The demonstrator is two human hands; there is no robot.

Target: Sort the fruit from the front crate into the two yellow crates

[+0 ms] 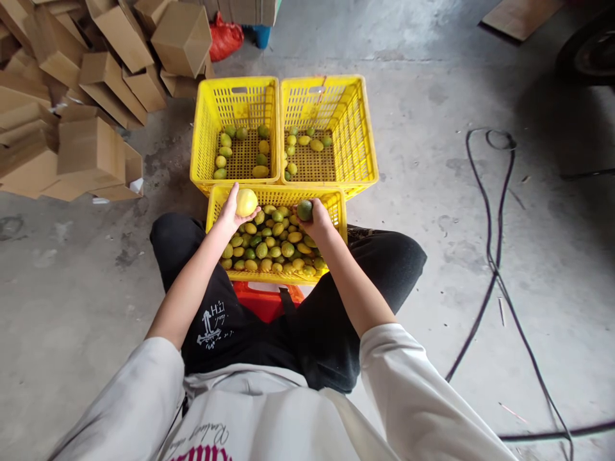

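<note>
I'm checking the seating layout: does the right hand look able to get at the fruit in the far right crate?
Probably yes: the far right crate is open on top and nothing covers the fruit inside, though the right hand already holds a green fruit.

Light diffuse and moderate, with pale sheen on the smooth grey concrete floor (413, 160) at top, soft shadow around the round black tyre (583, 54), and wide-angle stretching toward the edges.

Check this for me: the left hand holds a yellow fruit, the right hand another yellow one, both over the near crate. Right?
Not quite: the head view shows the right hand holding a green fruit. The left hand does hold a yellow fruit, and both are over the near crate.
</note>
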